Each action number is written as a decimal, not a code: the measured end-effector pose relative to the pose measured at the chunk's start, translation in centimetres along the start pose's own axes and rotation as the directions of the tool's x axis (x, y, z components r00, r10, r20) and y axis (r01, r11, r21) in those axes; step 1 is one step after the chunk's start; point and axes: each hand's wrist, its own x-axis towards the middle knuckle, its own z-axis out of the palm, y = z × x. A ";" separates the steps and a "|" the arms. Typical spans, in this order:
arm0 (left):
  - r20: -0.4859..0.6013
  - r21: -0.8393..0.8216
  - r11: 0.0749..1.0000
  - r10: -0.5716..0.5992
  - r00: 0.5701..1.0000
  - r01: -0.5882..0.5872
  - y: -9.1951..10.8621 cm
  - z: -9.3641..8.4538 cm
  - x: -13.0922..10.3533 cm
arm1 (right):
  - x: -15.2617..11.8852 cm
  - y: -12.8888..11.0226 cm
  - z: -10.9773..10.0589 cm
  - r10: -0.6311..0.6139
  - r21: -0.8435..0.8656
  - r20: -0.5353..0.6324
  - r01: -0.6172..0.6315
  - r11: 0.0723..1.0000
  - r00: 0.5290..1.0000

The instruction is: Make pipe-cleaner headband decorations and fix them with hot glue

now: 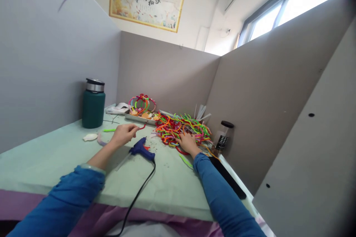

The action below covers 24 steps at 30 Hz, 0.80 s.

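My left hand [125,134] is closed in a pinch over the table, with a short red fuzzy strip [142,127], likely a pipe cleaner, at its fingertips. Below it lies a blue hot glue gun [142,149], a clear glue stick out of its back and a black cord running toward me. My right hand [189,144] reaches into a tangled heap of coloured pipe cleaners [178,126], fingers apart and touching the heap's near side. Some of its fingertips are hidden among the strips. A lime-green strip [185,162] rests by my right wrist.
A green bottle [93,105] stands at the left. Behind, a metal tray [141,119] bears coloured rings [142,103] and small pieces. A dark-lidded clear jar [223,137] and a black flat object [229,177] are at the right. Grey partitions [169,70] enclose the table.
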 end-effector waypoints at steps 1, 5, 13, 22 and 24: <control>0.000 0.000 1.000 0.002 1.000 -0.002 0.0 0.0 0.0 | 0.0 0.0 0.0 -0.001 -0.002 0.018 0.001 1.000 1.000; 0.000 -0.001 1.000 0.007 1.000 -0.007 0.0 0.0 0.0 | -0.2 -0.2 -0.5 -0.035 -0.056 0.064 0.038 0.998 0.997; -0.012 -0.006 1.000 0.012 1.000 -0.012 0.4 -0.4 -0.2 | 3.9 1.0 -5.3 0.188 -0.068 0.003 -0.187 0.980 0.982; -0.011 -0.017 1.000 0.013 1.000 -0.014 1.4 -0.6 -0.5 | 7.2 8.0 -7.7 0.525 0.222 -0.135 -0.490 0.843 0.841; -0.015 -0.017 1.000 0.007 1.000 -0.007 1.3 -0.6 -0.5 | 7.4 8.1 -7.0 0.552 0.282 -0.139 -0.502 0.818 0.822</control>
